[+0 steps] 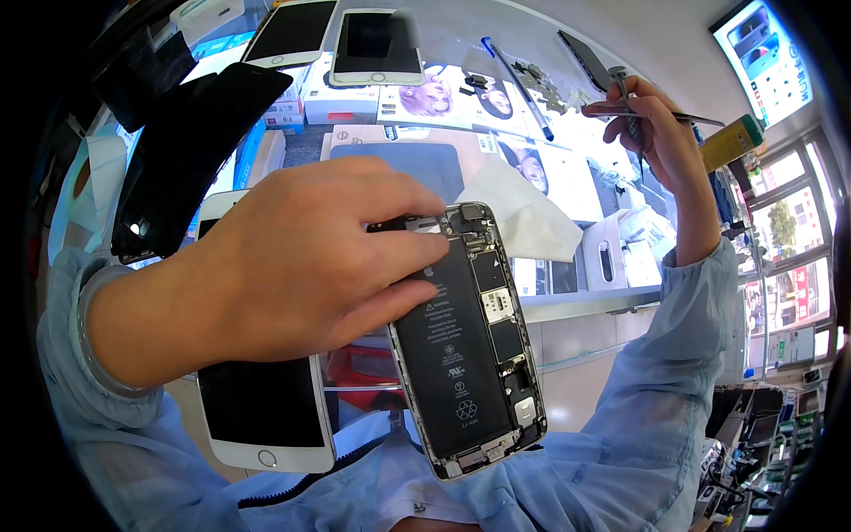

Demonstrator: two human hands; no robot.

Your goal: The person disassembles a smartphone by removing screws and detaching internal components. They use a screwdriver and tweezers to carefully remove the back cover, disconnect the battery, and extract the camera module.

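Note:
An opened smartphone (448, 355), its black battery and circuit board exposed, is tilted a little in front of me. My left hand (328, 257) reaches over its upper left part, fingers bent and fingertips at its top left edge; the thumb is hidden. Under that hand, to the left, shows a white-framed phone (261, 408) with a dark screen and round button. Raised at the right, my right hand (660, 133) is closed around a slim screwdriver (634, 129) and metal tweezers (691, 118). I cannot tell what the opened phone rests on.
Two white phones (379, 49) (292, 34) lie at the back, beside a dark screen panel (191, 164) at the left. A blue pen (523, 89), small metal parts (536, 80), a black phone (585, 60) and a pale cloth (523, 213) are farther off. A yellow-green container (731, 144) stands right.

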